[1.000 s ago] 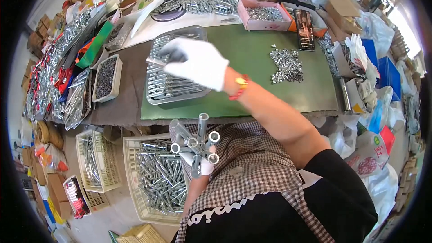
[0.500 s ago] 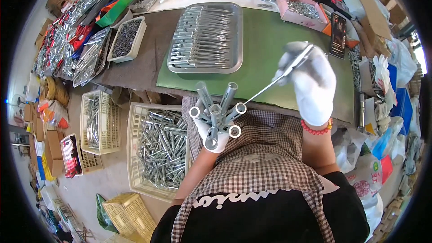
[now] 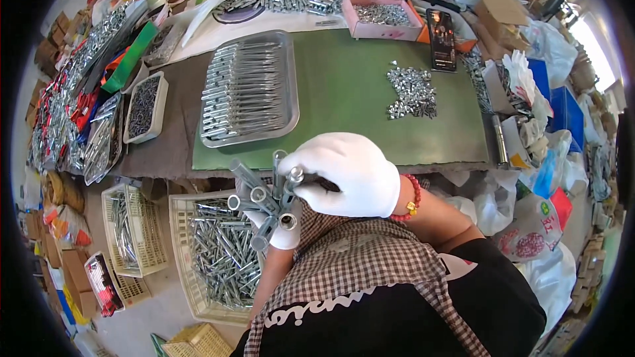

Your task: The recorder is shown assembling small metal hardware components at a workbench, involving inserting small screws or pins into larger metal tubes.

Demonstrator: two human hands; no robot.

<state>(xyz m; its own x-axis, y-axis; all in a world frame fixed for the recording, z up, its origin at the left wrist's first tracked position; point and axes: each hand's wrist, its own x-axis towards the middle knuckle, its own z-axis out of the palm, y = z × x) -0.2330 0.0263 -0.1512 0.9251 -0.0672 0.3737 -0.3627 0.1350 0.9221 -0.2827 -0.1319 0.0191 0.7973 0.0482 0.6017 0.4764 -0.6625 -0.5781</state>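
My left hand (image 3: 286,238), in a white glove, is closed round a bunch of metal tubes (image 3: 263,233) that fan out with their open mouths upward. The tubes hide most of its fingers. Over the bunch, my gloved right hand (image 3: 344,175) pinches a metal rod (image 3: 296,174) at a tube's mouth. Only its round top end shows between thumb and fingers; the lower part is hidden. Beyond my hands, a steel tray (image 3: 291,102) on the green mat (image 3: 331,106) holds rows of slim metal rods with thicker ends (image 3: 251,86).
Small metal pieces (image 3: 411,92) lie heaped on the mat's right, near a phone (image 3: 441,39) and a pink box (image 3: 347,16). A cream tub (image 3: 160,102) of dark pins stands left of the tray. Below, a plastic crate (image 3: 178,251) holds many metal tubes.
My right hand has come down and left to the tubes, and the rod's long thin shaft is now out of sight. The small metal heap, formerly behind that hand, shows. The view has shifted right.
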